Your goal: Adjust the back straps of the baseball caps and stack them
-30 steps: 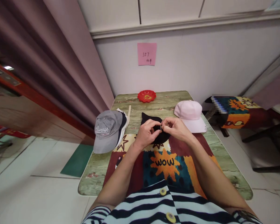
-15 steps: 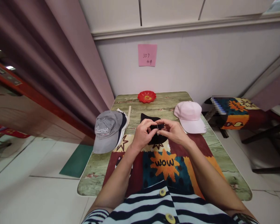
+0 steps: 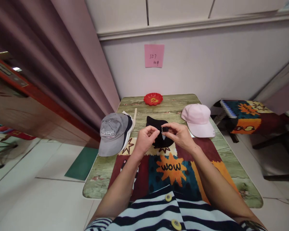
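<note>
A black cap [image 3: 154,121] lies at the middle of the table, partly behind my hands. My right hand [image 3: 181,136] pinches the black strap of this cap near a small metal buckle [image 3: 162,129]. Just left of the buckle, my left hand [image 3: 146,139] has thumb and forefinger pressed together; whatever may be between them is too small to make out. A grey cap [image 3: 113,128] with white lettering tops a stack of caps to the left. To the right sits a pink cap [image 3: 197,117], its brim toward me.
The wood-patterned table [image 3: 98,179] carries a colourful cloth [image 3: 172,168] reading "WOW". A red scalloped dish [image 3: 153,99] stands at the back edge. Above it a pink note [image 3: 154,56] is stuck to the wall. At left are a curtain [image 3: 86,57] and a door edge [image 3: 12,75].
My left fingers have drawn slightly away from the buckle, opening a small gap between the hands. The right hand keeps its pinch. The whole view has shifted slightly.
</note>
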A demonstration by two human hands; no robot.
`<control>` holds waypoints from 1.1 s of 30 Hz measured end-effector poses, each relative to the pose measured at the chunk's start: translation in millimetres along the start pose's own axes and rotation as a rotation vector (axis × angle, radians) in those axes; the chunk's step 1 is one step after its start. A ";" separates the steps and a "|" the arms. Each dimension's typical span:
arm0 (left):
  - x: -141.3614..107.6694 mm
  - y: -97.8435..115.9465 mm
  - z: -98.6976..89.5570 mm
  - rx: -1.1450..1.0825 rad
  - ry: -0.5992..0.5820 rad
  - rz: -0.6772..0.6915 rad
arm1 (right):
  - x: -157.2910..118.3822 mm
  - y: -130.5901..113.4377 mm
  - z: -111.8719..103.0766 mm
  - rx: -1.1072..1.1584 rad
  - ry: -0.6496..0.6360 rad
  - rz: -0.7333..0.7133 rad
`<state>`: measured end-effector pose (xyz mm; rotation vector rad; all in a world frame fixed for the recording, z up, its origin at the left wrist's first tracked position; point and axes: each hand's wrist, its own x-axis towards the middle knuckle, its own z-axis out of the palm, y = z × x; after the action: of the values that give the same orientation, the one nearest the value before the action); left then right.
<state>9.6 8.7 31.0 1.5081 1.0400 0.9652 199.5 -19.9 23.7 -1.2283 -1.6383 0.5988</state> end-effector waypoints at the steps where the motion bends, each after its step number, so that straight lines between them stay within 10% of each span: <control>1: 0.2 -0.1 0.9 -0.063 -0.041 -0.066 | 0.3 -0.2 0.5 -0.011 -0.003 -0.012; 33: 5.6 -6.7 -5.5 -0.264 0.183 -0.216 | -2.7 -1.1 5.5 -0.404 0.085 -0.151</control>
<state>5.3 16.4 25.7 1.0837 1.1299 1.0549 194.1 -22.0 21.3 -1.3778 -1.8137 0.1200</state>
